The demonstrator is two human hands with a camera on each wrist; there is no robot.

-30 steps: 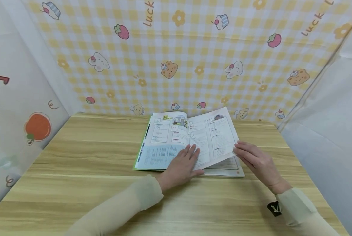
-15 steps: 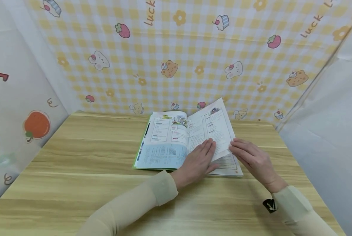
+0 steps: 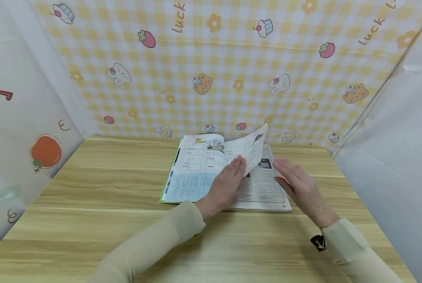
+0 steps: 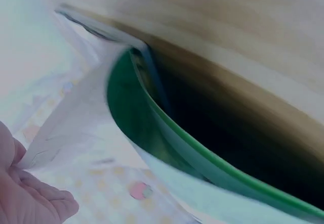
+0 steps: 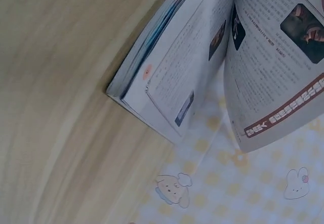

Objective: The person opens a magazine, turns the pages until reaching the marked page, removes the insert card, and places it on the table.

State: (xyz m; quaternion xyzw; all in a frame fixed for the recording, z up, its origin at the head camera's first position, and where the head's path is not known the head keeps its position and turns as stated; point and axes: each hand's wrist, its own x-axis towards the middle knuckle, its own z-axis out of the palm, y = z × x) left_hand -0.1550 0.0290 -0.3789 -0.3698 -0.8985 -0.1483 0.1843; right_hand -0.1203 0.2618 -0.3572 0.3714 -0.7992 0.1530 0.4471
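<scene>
In the head view, a wood-grain tabletop (image 3: 101,220) runs back to a yellow-and-white checked backdrop (image 3: 228,51) printed with fruit, cupcakes and animals, flanked by a pale left panel (image 3: 20,59) and a white right panel (image 3: 402,137). An open magazine (image 3: 197,188) lies towards the tabletop's far side, one page (image 3: 254,151) lifted and curving upward. The left hand (image 3: 226,186) lays straight, close-set fingers against that page; its thumb is hidden, so whether it grips cannot be told. The right hand (image 3: 303,190) is held loosely open at the magazine's right edge, thumb apart from the fingers, holding nothing.

In the left wrist view, the magazine's green cover curves above the wood, and part of a hand shows at the page's tip; which hand is unclear.

In the right wrist view, the magazine's corner rests on the tabletop, the page standing up beside the checked backdrop.
</scene>
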